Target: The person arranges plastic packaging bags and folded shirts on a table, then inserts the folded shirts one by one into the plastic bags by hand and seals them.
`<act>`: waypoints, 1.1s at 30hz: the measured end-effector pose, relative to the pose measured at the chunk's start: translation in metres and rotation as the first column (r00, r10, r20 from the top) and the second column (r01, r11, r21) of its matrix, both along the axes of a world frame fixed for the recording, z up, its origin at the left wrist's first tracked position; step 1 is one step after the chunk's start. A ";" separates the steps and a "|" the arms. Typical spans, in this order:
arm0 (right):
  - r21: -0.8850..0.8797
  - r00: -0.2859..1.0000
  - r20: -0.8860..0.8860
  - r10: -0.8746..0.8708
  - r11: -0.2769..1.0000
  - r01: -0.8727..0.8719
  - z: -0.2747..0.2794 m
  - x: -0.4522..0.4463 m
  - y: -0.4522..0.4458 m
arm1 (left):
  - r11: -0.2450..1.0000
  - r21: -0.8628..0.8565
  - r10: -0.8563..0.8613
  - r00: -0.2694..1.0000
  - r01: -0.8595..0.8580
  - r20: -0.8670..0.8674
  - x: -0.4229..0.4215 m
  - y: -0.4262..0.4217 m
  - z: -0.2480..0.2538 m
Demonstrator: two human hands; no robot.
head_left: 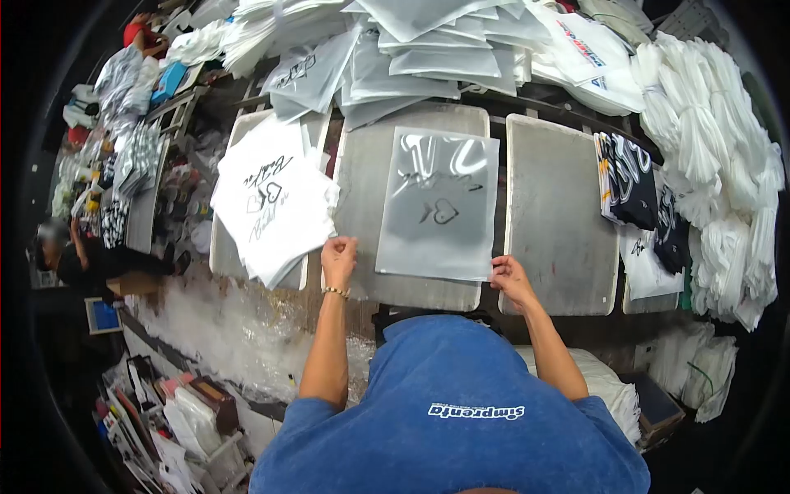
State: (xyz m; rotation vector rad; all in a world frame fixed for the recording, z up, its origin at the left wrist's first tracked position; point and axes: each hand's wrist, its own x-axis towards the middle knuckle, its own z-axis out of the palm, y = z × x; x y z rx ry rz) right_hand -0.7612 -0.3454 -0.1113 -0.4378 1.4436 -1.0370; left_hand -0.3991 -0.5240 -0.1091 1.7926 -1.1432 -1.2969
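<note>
A frosted clear plastic bag (pixel 436 239) with a dark heart print lies flat on the middle grey board (pixel 362 206). At its lower right corner, my right hand (pixel 512 282) is closed, thumb and fingers pinching the edge. My left hand (pixel 339 259), wearing a beaded bracelet, is closed beside the lower right corner of a fanned pile of white printed bags (pixel 267 198). What its fingers hold, if anything, is too small to make out. Black lettering and heart prints mark the white pile, which rests on the left board.
Frosted bags (pixel 440 62) are heaped behind the boards. Another grey board (pixel 559 222) stands to the right, beside folded black printed bags (pixel 627 181). Bundled white plastic (pixel 708 123) lines the far right. A person (pixel 107 259) is at the far left.
</note>
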 end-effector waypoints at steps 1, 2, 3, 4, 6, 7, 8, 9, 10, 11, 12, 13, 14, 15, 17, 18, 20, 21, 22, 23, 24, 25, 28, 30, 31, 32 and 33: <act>-0.007 1.000 -0.012 -0.011 1.000 0.011 -0.001 0.002 -0.009 | 1.000 -0.007 -0.011 1.000 0.011 -0.012 -0.012 -0.019 0.001; -0.029 0.993 -0.101 -0.064 0.998 0.061 0.004 0.011 -0.023 | 0.989 -0.094 -0.110 0.991 0.117 0.080 -0.037 -0.038 0.006; -0.059 0.975 -0.188 -0.116 0.993 0.107 0.009 0.020 -0.040 | 0.959 -0.175 -0.193 0.965 0.225 0.180 -0.060 -0.055 0.009; -0.094 0.947 -0.272 -0.171 0.984 0.151 0.014 0.027 -0.057 | 0.886 -0.326 -0.182 0.893 0.331 0.411 -0.085 -0.069 -0.015; -0.037 0.903 -0.377 -0.205 0.978 0.206 0.002 0.030 -0.090 | 0.860 -0.284 -0.242 0.829 0.424 0.504 -0.129 -0.087 -0.026; 0.057 0.920 -0.247 -0.304 0.943 0.327 -0.013 0.027 -0.100 | 0.902 -0.113 -0.352 0.861 0.416 0.367 -0.140 -0.093 -0.013; 0.168 0.903 -0.118 -0.413 0.888 0.428 -0.020 0.026 -0.108 | 0.891 -0.127 -0.369 0.859 0.435 0.357 -0.138 -0.098 -0.019; 0.202 0.918 -0.094 -0.384 0.896 0.395 0.003 0.029 -0.110 | 0.893 -0.081 -0.424 0.889 0.442 0.171 -0.133 -0.098 -0.033; 0.196 0.901 -0.108 -0.421 0.879 0.434 0.005 0.034 -0.105 | 0.883 -0.029 -0.469 0.883 0.468 -0.023 -0.128 -0.094 -0.043; 0.108 0.948 -0.064 -0.310 0.943 0.316 0.006 0.039 -0.093 | 0.891 -0.013 -0.437 0.851 0.453 -0.291 -0.115 -0.083 -0.022; 0.014 0.982 -0.035 -0.187 0.982 0.188 0.007 0.043 -0.085 | 0.896 0.020 -0.366 0.761 0.444 -0.535 -0.094 -0.073 0.011; -0.036 0.988 0.016 -0.155 0.987 0.155 0.021 0.054 -0.085 | 0.893 0.000 -0.375 0.743 0.450 -0.555 -0.074 -0.069 0.022; -0.088 0.991 0.071 -0.113 0.989 0.119 0.036 0.073 -0.088 | 0.892 -0.015 -0.379 0.730 0.451 -0.569 -0.053 -0.069 0.030; -0.114 0.992 0.108 -0.073 0.990 0.085 0.041 0.085 -0.101 | 0.915 -0.036 -0.352 0.753 0.401 -0.555 -0.037 -0.075 0.041; -0.198 0.997 -0.019 0.074 0.977 -0.077 0.072 0.105 -0.154 | 0.950 -0.076 -0.293 0.781 0.303 -0.552 -0.007 -0.101 0.073; -0.308 0.985 -0.102 0.139 0.937 -0.164 0.084 0.111 -0.188 | 0.963 -0.092 -0.259 0.784 0.253 -0.564 0.008 -0.122 0.091; -0.614 0.972 -0.235 0.024 0.771 -0.167 0.138 0.128 -0.260 | 0.945 -0.297 -0.268 0.846 0.137 -0.461 0.034 -0.176 0.116; -0.625 0.906 -0.421 -0.049 0.740 -0.250 0.151 0.127 -0.296 | 0.930 -0.365 -0.202 0.881 0.036 -0.428 0.030 -0.197 0.152; -0.509 0.952 -0.306 0.025 0.841 -0.186 0.183 0.125 -0.330 | 0.913 -0.407 -0.200 0.855 -0.014 -0.478 0.030 -0.226 0.173; -0.612 0.886 -0.407 -0.221 0.787 -0.085 0.211 0.128 -0.350 | 0.935 -0.355 -0.199 0.846 0.012 -0.495 0.040 -0.263 0.178; -0.770 0.789 -0.450 -0.419 0.630 -0.104 0.183 0.113 -0.399 | 0.930 -0.364 -0.272 0.764 0.051 -0.586 0.034 -0.291 0.194; -0.761 0.818 -0.371 -0.439 0.649 0.003 0.193 0.105 -0.411 | 0.957 -0.197 -0.289 0.724 0.212 -0.626 0.044 -0.328 0.189; -0.741 0.665 -0.542 -0.514 0.665 -0.091 0.186 0.083 -0.402 | 0.934 -0.171 -0.303 0.949 0.315 0.094 0.070 -0.389 0.150; -0.593 0.725 -0.616 -0.307 0.788 -0.169 0.171 0.096 -0.344 | 0.894 -0.374 -0.164 0.956 0.248 0.241 0.075 -0.361 0.140; -0.576 0.561 -0.754 -0.341 0.753 -0.317 0.116 0.089 -0.320 | 0.832 -0.461 -0.104 0.902 0.310 0.419 0.089 -0.349 0.116; -0.433 0.410 -0.869 -0.276 0.825 -0.363 0.094 0.101 -0.276 | 0.755 -0.521 -0.030 0.816 0.397 0.578 0.102 -0.335 0.084; -0.269 0.259 -0.952 -0.166 0.857 -0.440 0.048 0.109 -0.232 | 0.817 -0.414 -0.060 0.773 0.402 0.632 0.107 -0.307 0.064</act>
